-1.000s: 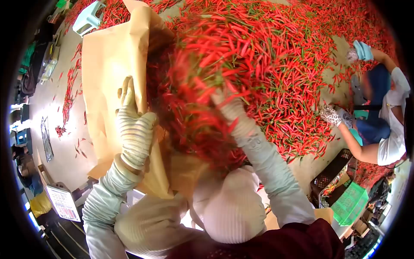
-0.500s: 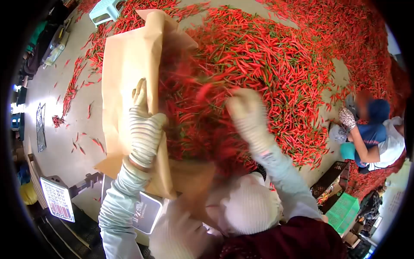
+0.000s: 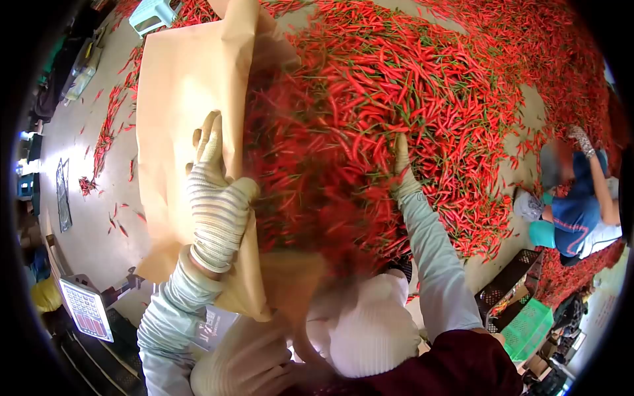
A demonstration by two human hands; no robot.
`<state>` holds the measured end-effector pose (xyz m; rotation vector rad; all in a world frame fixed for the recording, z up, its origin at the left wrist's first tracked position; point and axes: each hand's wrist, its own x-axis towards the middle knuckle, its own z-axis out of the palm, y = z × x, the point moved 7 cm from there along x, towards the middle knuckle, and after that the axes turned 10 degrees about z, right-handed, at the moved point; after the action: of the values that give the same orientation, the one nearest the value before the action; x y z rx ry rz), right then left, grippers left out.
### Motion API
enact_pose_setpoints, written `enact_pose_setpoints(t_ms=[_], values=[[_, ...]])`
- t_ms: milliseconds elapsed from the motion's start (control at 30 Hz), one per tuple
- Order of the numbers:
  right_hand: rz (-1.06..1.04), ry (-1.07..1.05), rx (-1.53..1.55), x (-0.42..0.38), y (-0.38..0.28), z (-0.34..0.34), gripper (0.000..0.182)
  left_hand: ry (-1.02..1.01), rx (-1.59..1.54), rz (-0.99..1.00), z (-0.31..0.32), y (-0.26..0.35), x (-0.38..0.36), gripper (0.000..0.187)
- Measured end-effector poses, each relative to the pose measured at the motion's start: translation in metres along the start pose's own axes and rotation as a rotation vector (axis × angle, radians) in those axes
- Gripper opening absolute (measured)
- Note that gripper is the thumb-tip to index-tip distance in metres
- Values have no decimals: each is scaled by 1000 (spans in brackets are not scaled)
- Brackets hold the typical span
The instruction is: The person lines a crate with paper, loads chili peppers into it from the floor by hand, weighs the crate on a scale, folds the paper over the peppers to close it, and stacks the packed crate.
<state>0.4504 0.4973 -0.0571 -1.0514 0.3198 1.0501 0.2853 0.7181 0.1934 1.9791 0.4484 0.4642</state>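
Note:
My left hand (image 3: 219,191), in a striped knit glove, is at the near part of a large brown paper bag (image 3: 181,99). Its fingers lie along the bag's outer side and its thumb hooks over the rim, gripping the wall. The bag's mouth faces right, where red chilli peppers (image 3: 343,191) blur with motion at the opening. My gloved right hand (image 3: 403,165) is sunk edge-on into the large pepper heap (image 3: 456,119), its fingers straight and partly hidden, palm side toward the bag.
A scale display (image 3: 86,309) stands at lower left. A pale blue stool (image 3: 153,16) is at the top left. At right, a co-worker (image 3: 574,211) sits by more peppers, near a dark crate (image 3: 507,280) and a green crate (image 3: 528,328). Loose peppers dot the floor (image 3: 79,145).
My right hand has moved right, away from the bag's mouth, and its fingers have straightened. The bag and my left hand have shifted slightly left. The co-worker's gloved hand has moved up and right.

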Motion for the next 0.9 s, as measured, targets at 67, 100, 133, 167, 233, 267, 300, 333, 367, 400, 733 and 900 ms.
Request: enact_pose_setpoints(t_ms=[67,100,133,167,233,267,300,333,367,400,733,900], values=[[5,-28,-33,2,7,26,81,21,-15,-70,-1,-5,3,83],[7,-38,-53,1,11,41,84,22,-2,-16,-6,-9,7,83],[9,-42,-71,-3,14,56,87,18,12,36,-11,-10,8,83],[-1,-36,-99,-6,15,72,90,17,22,37,-16,-12,8,83],[-14,-1,-139,-20,10,109,97,44,-9,16,-26,-15,12,83],[-16,22,-150,-30,7,127,99,73,-44,-13,-32,-20,12,83],[-18,46,-160,-39,3,146,101,104,-78,-42,-39,-25,13,83],[-65,61,-273,-28,0,154,102,98,-122,24,-49,-38,16,83],[-104,69,-334,-22,1,167,102,121,-240,-52,-58,-45,13,82],[-178,70,-447,-10,2,181,89,153,-357,-127,-68,-51,10,81],[-436,17,-1326,-21,39,363,64,281,-670,-405,-232,-320,-40,46],[-693,-268,-1546,-23,90,342,52,437,-1097,-342,-123,-339,-125,48]])
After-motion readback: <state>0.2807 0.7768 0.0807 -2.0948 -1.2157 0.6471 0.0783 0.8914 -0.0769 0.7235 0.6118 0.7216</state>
